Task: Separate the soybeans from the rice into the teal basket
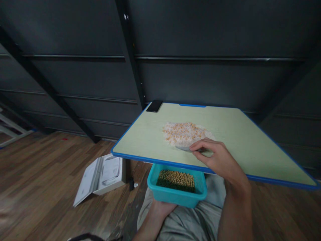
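Note:
My right hand rests on the pale table with its fingers pinched on a thin grey flat tool at the near edge of a heap of rice mixed with yellow beans. My left hand holds a teal basket from beneath, just under the table's front edge. Yellow beans lie inside the basket. Most of the left hand's fingers are hidden by the basket.
A black phone lies at the table's far left corner. An open white box sits on the wooden floor to the left. A dark wall with slanted metal beams stands behind the table.

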Demonstrator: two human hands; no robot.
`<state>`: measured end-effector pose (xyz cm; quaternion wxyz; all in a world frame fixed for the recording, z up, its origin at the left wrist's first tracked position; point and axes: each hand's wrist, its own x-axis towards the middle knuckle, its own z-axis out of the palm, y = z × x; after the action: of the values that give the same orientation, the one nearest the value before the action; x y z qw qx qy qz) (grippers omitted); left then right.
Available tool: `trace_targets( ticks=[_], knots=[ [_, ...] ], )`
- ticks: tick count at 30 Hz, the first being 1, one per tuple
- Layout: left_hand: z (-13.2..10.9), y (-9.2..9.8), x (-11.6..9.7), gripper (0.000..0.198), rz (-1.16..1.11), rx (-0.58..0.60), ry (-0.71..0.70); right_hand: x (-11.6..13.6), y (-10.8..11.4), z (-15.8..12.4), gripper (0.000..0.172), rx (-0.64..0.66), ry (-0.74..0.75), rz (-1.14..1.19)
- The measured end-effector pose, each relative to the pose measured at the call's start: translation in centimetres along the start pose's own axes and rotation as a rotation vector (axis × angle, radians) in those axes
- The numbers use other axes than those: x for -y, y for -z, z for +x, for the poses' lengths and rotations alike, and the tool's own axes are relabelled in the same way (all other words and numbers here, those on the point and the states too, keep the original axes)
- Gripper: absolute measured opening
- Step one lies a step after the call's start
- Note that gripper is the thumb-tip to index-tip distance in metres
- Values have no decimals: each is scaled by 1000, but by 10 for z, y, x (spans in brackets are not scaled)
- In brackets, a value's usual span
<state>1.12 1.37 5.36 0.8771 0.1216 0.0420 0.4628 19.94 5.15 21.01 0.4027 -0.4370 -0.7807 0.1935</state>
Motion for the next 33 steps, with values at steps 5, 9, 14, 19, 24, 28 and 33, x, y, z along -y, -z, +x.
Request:
trace_targets(
  ticks=[5,9,14,19,24,28,33],
  knots=[
    [-9,27,4,58,-31,21,-23,-6,-5,6,14,-56,43,-39],
    [-13,41,4,60,-38,42,-50,-7,-6,7,14,-93,51,-86],
    [-10,42,3,61,-34,54,-29,-7,-8,8,12,-137,43,-96],
    [-12,48,4,61,-26,50,-23,-6,-9,10,12,-205,65,-102],
    [-16,53,3,53,-10,61,-37,-5,-12,12,11,-278,61,-121],
    [-18,54,3,49,2,61,-51,-6,-14,14,13,-342,56,-128],
    [-18,52,3,49,17,48,-55,-8,-17,16,12,-345,35,-140]
  ],
)
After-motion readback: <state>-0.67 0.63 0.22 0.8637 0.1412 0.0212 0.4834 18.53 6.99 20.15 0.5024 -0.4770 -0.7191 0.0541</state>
